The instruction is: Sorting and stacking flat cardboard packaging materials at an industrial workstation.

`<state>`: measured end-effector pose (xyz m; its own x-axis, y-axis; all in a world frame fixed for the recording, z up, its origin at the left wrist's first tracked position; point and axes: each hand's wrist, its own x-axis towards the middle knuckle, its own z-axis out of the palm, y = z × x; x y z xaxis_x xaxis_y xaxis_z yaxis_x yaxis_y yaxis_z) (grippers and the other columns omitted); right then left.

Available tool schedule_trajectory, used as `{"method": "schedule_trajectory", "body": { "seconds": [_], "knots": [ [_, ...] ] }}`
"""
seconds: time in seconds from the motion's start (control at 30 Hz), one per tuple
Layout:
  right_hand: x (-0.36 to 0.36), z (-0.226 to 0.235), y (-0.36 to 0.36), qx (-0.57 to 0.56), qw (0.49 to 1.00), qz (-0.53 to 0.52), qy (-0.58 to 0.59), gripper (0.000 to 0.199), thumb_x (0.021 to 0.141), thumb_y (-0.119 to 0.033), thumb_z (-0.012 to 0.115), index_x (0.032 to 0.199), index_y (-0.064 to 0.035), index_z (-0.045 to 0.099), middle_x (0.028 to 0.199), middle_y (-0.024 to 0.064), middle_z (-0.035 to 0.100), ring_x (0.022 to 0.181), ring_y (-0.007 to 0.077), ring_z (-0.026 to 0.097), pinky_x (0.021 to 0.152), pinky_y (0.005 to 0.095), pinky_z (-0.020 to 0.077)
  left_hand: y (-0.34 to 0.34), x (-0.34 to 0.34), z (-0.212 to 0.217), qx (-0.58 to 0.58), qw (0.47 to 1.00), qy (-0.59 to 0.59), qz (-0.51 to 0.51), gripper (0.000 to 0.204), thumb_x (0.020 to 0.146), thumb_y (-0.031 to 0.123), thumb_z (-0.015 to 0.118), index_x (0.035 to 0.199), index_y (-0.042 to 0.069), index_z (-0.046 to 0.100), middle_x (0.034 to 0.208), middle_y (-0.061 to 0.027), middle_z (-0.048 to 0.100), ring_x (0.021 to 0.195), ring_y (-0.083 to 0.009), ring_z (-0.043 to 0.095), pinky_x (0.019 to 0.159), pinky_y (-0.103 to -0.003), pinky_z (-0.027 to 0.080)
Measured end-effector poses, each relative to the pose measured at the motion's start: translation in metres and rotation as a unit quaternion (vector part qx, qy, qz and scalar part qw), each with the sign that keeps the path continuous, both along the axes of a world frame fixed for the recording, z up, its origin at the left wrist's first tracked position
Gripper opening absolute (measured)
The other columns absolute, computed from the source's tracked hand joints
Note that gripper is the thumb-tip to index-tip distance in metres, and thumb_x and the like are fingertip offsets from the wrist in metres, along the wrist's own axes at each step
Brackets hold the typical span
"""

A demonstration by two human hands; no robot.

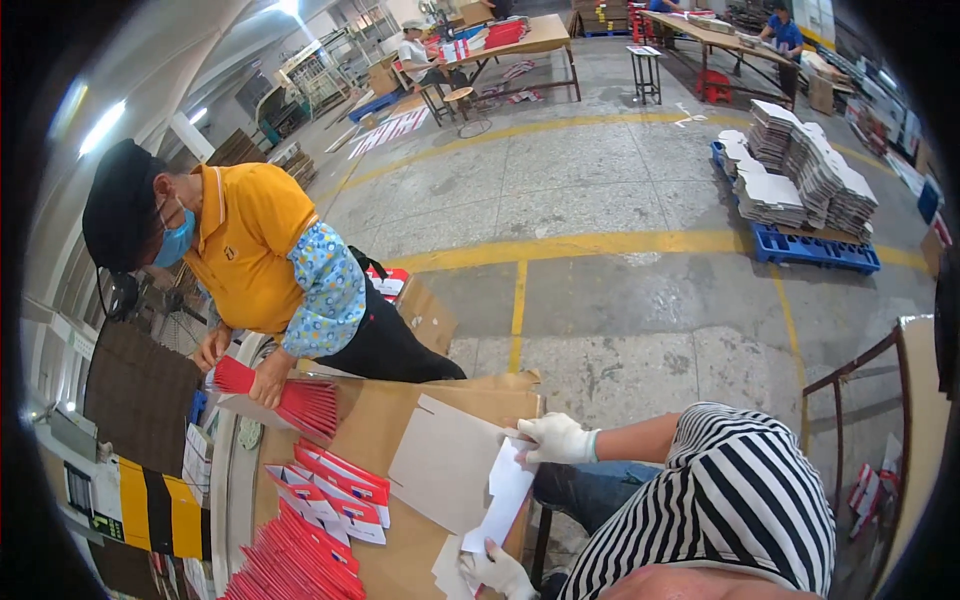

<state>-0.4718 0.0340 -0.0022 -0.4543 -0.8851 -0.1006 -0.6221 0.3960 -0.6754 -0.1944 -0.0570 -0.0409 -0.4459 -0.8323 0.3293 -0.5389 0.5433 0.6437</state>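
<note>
A narrow white die-cut cardboard piece lies between my two gloved hands at the near edge of the table. My right hand, in a white glove, grips its far end, fingers closed over the edge. At the near end my left hand, also gloved, pinches the piece, partly cut off by the picture's lower edge. Under and beside the piece rests a flat grey-white cardboard sheet. Another pale cardboard flap shows beside my left hand.
Folded red-and-white cartons and a fanned red stack lie on the brown-covered table. Across it, a co-worker in orange handles red cartons. A blue pallet bears cardboard stacks. A metal-framed rack stands right.
</note>
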Motion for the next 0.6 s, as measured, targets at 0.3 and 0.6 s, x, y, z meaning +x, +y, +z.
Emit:
{"method": "schedule_trajectory", "body": {
  "seconds": [0.3, 0.6],
  "knots": [
    [0.058, -0.070, 0.059, -0.062, 0.892, -0.028, -0.446, 0.048, 0.086, -0.040, 0.072, 0.113, -0.0025, 0.060, 0.092, 0.0037, 0.060, 0.080, 0.0116, 0.052, 0.072, 0.0282, 0.0468, 0.023, -0.055, 0.008, -0.051, 0.917, -0.377, -0.119, 0.077, 0.091, 0.039, 0.051, 0.150, -0.004, 0.024, 0.157, -0.0185, 0.028, 0.147, -0.0363, 0.019, 0.117, -0.058, 0.008],
    [0.072, -0.049, 0.034, -0.158, 0.946, -0.096, -0.267, 0.025, 0.089, -0.015, 0.059, 0.111, -0.0039, 0.065, 0.097, 0.0154, 0.070, 0.089, 0.0280, 0.068, 0.079, 0.0369, 0.0531, 0.035, -0.046, -0.009, -0.085, 0.924, -0.324, -0.184, 0.097, 0.076, 0.051, 0.067, 0.148, -0.003, 0.030, 0.157, -0.0206, 0.025, 0.147, -0.0367, 0.018, 0.118, -0.056, 0.006]
  ]
}}
